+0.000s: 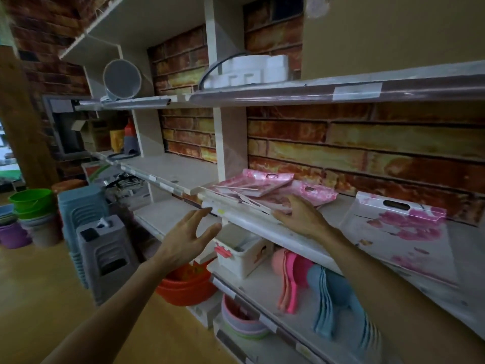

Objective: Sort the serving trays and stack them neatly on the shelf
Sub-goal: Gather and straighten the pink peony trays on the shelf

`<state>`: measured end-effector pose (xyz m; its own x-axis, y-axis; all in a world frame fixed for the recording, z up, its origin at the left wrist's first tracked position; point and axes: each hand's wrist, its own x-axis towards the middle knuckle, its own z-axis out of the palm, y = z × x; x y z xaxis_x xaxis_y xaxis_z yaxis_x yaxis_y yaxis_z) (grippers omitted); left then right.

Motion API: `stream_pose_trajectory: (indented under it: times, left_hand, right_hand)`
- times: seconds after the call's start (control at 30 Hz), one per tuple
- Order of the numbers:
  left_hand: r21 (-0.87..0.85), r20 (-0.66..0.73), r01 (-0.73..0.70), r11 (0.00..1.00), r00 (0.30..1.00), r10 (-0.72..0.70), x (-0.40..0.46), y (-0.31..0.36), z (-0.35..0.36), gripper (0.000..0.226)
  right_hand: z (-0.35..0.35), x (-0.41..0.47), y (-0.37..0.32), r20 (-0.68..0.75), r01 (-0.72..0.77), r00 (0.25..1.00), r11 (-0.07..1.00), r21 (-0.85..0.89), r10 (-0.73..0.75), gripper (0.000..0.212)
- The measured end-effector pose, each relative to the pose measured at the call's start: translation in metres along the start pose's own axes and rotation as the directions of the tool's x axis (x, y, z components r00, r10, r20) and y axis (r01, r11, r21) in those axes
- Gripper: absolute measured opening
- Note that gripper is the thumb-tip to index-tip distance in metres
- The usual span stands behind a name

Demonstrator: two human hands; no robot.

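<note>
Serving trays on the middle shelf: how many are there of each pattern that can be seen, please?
Pink marbled trays, lying overlapped by the hands: at least 2 ( is the second)
White tray with pink blossoms, leaning at the right: 1
Total: 3 trays clearly told apart; more may lie under the pile.

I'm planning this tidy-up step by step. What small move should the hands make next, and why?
Probably close the left hand onto the left edge of the pink trays: it hovers open short of the skewed pile, while the right hand already rests on it.
</note>
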<state>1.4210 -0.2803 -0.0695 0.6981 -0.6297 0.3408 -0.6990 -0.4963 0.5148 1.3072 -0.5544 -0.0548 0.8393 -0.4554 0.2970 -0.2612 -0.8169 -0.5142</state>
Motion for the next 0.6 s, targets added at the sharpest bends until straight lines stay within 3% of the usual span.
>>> stream_pose_trajectory:
  times: [0.13,0.4,0.6]
  left_hand:
    - [-0.014,-0.023,-0.088,0.996,0.996,0.088,0.068,-0.031,0.011,0.081]
    - [-0.024,-0.044,-0.261,0.965,0.965,0.260,0.190,-0.057,0.025,0.065]
    - [-0.033,-0.022,-0.330,0.943,0.944,0.330,0.247,-0.094,0.044,0.063]
  right_hand:
    - [0.021,0.068,0.006,-0.059,-0.034,0.997,0.992,0.123,0.042,0.034]
    - [0.044,0.202,0.031,-0.152,-0.183,0.967,0.972,0.148,0.205,0.045]
    - [0.063,0.269,0.052,-0.131,-0.358,0.922,0.932,0.066,0.363,0.049]
